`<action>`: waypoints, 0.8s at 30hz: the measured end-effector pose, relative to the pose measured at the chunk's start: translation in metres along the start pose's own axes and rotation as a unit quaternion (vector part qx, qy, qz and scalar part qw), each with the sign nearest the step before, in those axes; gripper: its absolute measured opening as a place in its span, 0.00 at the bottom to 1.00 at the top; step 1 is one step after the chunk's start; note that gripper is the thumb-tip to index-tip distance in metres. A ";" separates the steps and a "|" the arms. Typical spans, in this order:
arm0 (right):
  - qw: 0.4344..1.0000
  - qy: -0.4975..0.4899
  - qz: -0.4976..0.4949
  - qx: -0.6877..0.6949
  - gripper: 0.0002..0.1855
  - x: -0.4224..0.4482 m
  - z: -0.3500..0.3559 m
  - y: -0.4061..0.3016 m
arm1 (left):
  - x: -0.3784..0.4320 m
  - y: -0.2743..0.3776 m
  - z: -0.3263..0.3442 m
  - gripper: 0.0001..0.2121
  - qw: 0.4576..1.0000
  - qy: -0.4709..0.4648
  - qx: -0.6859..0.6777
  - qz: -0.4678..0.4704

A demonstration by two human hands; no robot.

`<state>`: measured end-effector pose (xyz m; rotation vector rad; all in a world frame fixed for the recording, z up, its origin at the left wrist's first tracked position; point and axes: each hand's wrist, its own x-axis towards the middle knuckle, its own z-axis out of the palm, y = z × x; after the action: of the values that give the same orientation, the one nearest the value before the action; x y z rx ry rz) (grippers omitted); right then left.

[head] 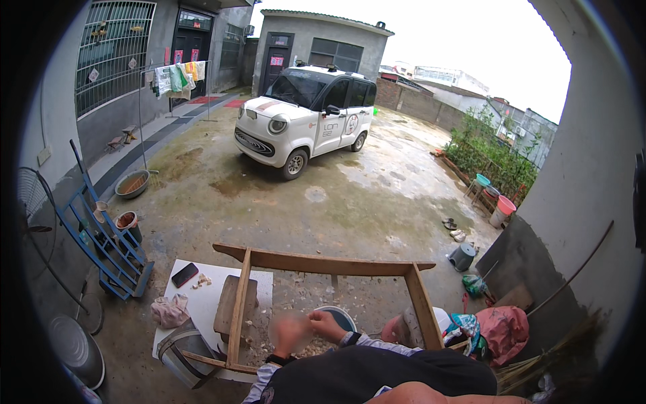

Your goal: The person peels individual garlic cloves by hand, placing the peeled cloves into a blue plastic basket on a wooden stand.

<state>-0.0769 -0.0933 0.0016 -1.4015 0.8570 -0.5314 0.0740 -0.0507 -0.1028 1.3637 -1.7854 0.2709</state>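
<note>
My left hand (291, 331) is partly blurred, close beside my right hand (327, 326), low in the middle of the view. The fingertips of my right hand are pinched together near the left hand; whether either hand holds something small cannot be made out. Just beyond and beside my right hand is a round basin with a pale rim (352, 317). Small pale pieces (315, 348) lie in a heap below the hands, with more scattered to the left. A rectangular wooden frame (323, 264) surrounds this spot, and a wooden block (225, 308) sits by its left rail.
A white board (174, 288) at left carries a phone (184, 275), a crumpled cloth (170, 310) and pale scraps. A blue hand truck (108, 242) leans farther left. Plastic bags (502, 331) lie at right, near a grey stool (462, 256). A white car (303, 116) stands in the yard.
</note>
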 end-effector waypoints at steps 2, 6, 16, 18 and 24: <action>0.995 0.016 0.045 0.091 0.13 -0.001 -0.002 0.003 | 0.001 0.002 -0.008 0.10 0.983 -0.024 -0.148 -0.104; 0.995 0.021 0.057 0.077 0.13 -0.007 -0.007 -0.002 | 0.035 0.040 -0.049 0.09 0.971 -0.043 -0.139 -0.190; 0.994 -0.061 0.051 0.070 0.13 -0.004 -0.010 0.002 | 0.052 0.056 -0.076 0.14 0.963 -0.045 -0.188 -0.187; 0.995 -0.070 0.046 0.059 0.13 -0.006 -0.009 -0.003 | 0.052 0.054 -0.077 0.14 0.961 -0.068 -0.211 -0.166; 0.993 -0.081 0.061 0.063 0.14 -0.014 -0.011 -0.020 | 0.043 0.050 -0.066 0.12 0.918 -0.006 -0.255 -0.305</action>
<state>-0.0905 -0.0916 0.0246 -1.2490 0.7598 -0.3667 0.0607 -0.0207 -0.0154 1.4400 -1.2258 -0.5086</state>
